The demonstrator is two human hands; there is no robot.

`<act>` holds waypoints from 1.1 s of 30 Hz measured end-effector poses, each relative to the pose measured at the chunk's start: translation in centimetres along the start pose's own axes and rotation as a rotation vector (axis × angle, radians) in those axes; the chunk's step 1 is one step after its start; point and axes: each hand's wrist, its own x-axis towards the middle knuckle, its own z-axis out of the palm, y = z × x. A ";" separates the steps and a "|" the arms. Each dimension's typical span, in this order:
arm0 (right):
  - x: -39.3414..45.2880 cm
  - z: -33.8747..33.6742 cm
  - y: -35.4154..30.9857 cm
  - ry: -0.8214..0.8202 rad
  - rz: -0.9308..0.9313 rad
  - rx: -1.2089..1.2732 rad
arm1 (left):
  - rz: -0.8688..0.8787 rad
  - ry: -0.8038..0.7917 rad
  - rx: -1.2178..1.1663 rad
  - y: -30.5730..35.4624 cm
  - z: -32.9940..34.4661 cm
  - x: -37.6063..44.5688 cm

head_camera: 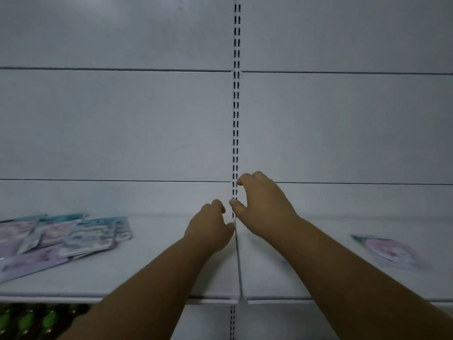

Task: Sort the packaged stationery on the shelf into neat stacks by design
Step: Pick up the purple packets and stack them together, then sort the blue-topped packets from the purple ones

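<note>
A loose pile of packaged stationery is seen at the far left of the white shelf, the packets overlapping at mixed angles; pale pink, lilac and teal designs are made out, though the prints are blurred. Below the shelf's near edge at the left, green objects on a lower level are glimpsed, too blurred to be identified.

Near the middle, the left hand is held above the shelf with its fingers curled inward; nothing is seen in its grasp. Just beside it, the right hand is raised slightly higher, its thumb and forefinger held apart in a half-open curve, with nothing gripped between them. Both hands are set close to the slotted upright strip that runs down the white back panel.

At the far right of the shelf, a single packet with a round pink design is seen lying flat, well apart from the pile.
</note>
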 end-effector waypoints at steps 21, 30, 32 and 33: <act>6.2 13.7 -32.3 -0.126 -0.095 -0.101 | -0.204 0.021 0.410 -31.7 -21.0 -2.7; 6.7 13.2 -28.9 -0.123 0.010 -0.143 | -0.241 -0.168 0.404 -28.2 -17.6 -0.3; 6.8 13.2 -28.1 -0.126 0.021 -0.136 | -0.279 -0.196 0.355 -27.5 -17.6 0.1; 6.8 13.2 -27.7 -0.131 0.026 -0.130 | -0.315 -0.218 0.303 -27.2 -17.6 0.4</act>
